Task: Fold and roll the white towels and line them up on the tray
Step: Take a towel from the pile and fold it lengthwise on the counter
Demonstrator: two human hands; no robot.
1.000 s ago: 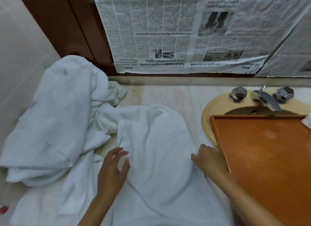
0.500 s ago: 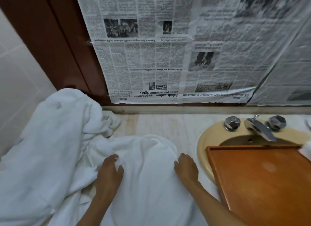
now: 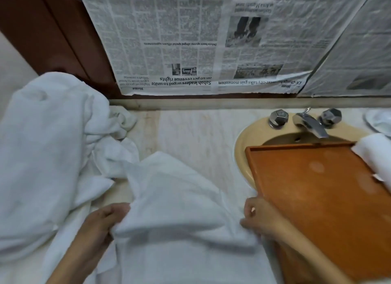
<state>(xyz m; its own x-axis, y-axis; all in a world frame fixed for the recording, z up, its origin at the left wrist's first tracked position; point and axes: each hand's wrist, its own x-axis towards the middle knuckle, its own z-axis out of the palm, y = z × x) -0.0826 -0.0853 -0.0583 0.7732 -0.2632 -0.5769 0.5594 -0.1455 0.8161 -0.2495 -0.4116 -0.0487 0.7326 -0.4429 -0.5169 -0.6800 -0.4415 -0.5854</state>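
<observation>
We see the left hand (image 3: 103,222) and the right hand (image 3: 260,218) each gripping an edge of the white towel (image 3: 179,209) spread on the counter (image 3: 190,131), between a heap of towels (image 3: 46,156) and the wooden tray (image 3: 317,188), which carries one rolled towel (image 3: 374,154) at its far right edge.

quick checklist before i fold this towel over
1. Left hand grips the towel at its left edge: ok.
2. Right hand pinches its right edge: ok.
3. Towel lies flat: not ok, the far end is bunched and creased.
4. Towel is free of the pile: cannot tell, they meet at the far left corner.
5. Room on the tray: ok, only one rolled towel at its right side.
</observation>
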